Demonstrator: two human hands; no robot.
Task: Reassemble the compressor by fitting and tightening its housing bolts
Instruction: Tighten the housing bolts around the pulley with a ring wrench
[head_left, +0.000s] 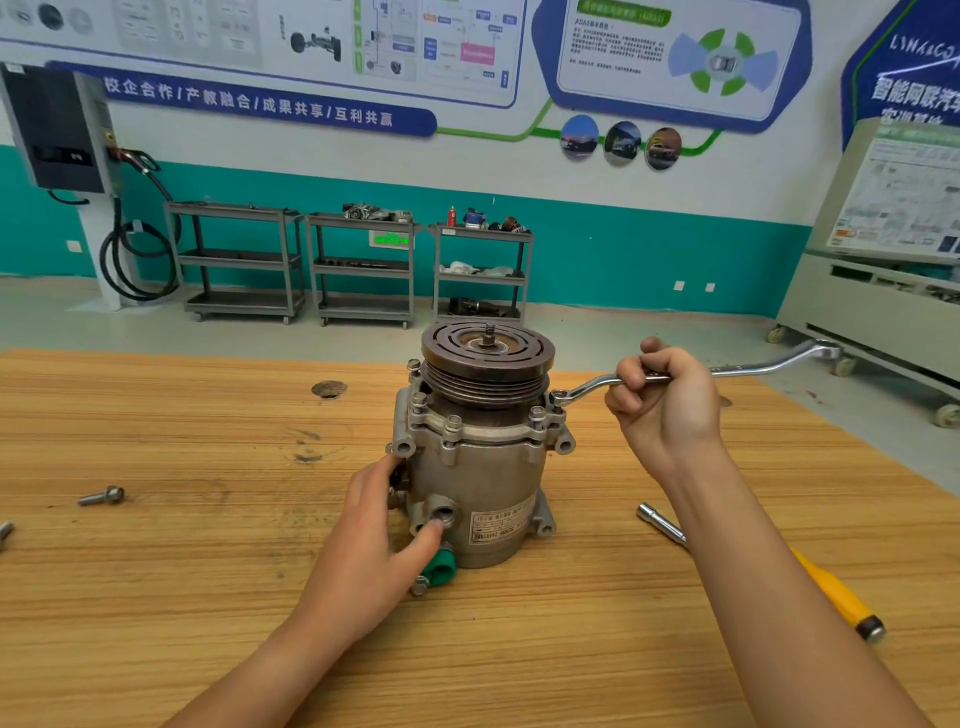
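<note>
Head cam, fwd-down, close over workbench (208, 571)

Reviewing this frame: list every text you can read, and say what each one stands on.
"校企合作/产教融合/成果共享/互利共赢": blue wall banner.
"智能网联汽", cut off at the frame edge: blue sign on the right; the logo line above it is unclear.
Compressor label: print too blurred to read.
Wall posters: too small.
Cabinet board: too small.

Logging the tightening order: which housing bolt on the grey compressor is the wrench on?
The rightmost flange bolt, capped by the silver offset ring wrench gripped by the right hand; other bolts stand uncovered.
</note>
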